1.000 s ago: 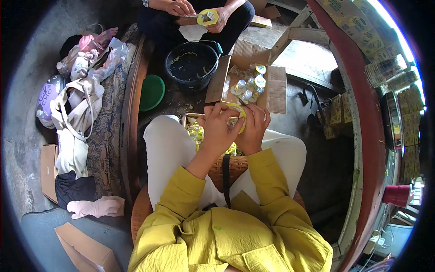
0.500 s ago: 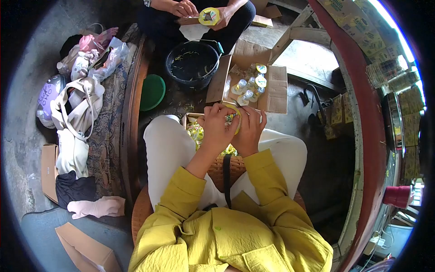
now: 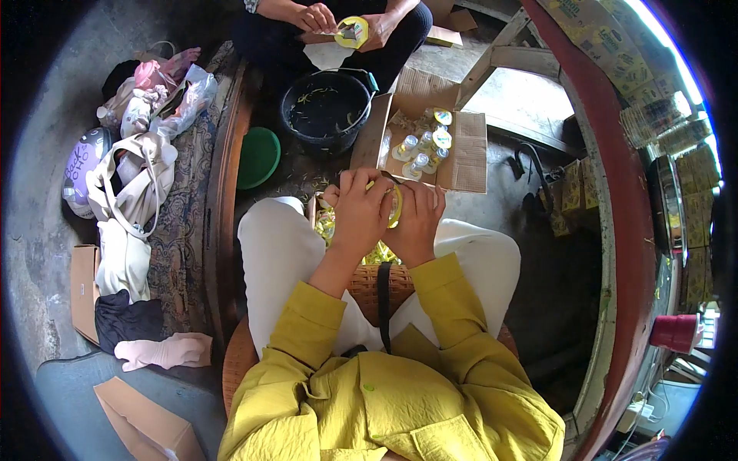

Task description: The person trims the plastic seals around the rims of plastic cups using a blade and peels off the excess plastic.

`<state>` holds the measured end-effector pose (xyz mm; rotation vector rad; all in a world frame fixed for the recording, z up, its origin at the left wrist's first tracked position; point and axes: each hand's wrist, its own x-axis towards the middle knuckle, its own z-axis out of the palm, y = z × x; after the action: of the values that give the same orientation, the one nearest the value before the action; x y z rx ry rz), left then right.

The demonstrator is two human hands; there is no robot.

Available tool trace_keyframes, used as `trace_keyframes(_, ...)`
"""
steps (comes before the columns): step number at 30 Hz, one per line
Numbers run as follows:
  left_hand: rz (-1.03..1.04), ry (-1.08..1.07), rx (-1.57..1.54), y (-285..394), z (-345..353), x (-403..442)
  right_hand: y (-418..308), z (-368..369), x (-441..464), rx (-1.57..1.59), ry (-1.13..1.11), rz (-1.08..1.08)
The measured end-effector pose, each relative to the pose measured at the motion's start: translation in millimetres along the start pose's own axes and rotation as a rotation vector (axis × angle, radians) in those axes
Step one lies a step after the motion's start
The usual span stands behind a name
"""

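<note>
Just past yellow scraps (image 3: pixel 380 253) lying between my knees, I am curling the fingers of my left hand (image 3: pixel 360 213) and right hand (image 3: pixel 413 219), bent nearly closed, around a yellow-rimmed piece (image 3: pixel 396 209) at twelve o'clock from my lap. A thin dark item (image 3: pixel 390 177) is showing beside it; which hand is holding that, I cannot tell. Steadying the rim while keeping fingertips off any edge is, I judge, serving best. Containers (image 3: pixel 416 165) are sitting in a cardboard box (image 3: pixel 467 150) at one o'clock; at twelve, a co-worker's hand (image 3: pixel 377 32) is holding a similar piece (image 3: pixel 352 32).
</note>
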<state>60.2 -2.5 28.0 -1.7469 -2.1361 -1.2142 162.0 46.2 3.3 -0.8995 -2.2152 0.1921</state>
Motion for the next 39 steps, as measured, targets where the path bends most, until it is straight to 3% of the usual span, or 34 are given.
trace_keyframes(10, 0.027, 0.000, -0.119, 0, 5, -4, -1, 4, -4, -0.058, 0.040, 0.015)
trace_keyframes(16, 0.016, 0.115, -0.072, 1, 10, -4, -2, 5, -3, -0.086, 0.019, 0.085)
trace_keyframes(22, 0.020, 0.099, -0.137, -3, 16, -3, -4, 3, -1, -0.147, -0.075, 0.117)
trace_keyframes(28, 0.137, -0.032, -0.080, -12, 9, 3, 3, 3, 6, -0.154, -0.088, 0.057)
trace_keyframes(39, 0.101, -0.126, -0.128, -18, 7, 0, 3, 12, -2, -0.149, -0.088, 0.009)
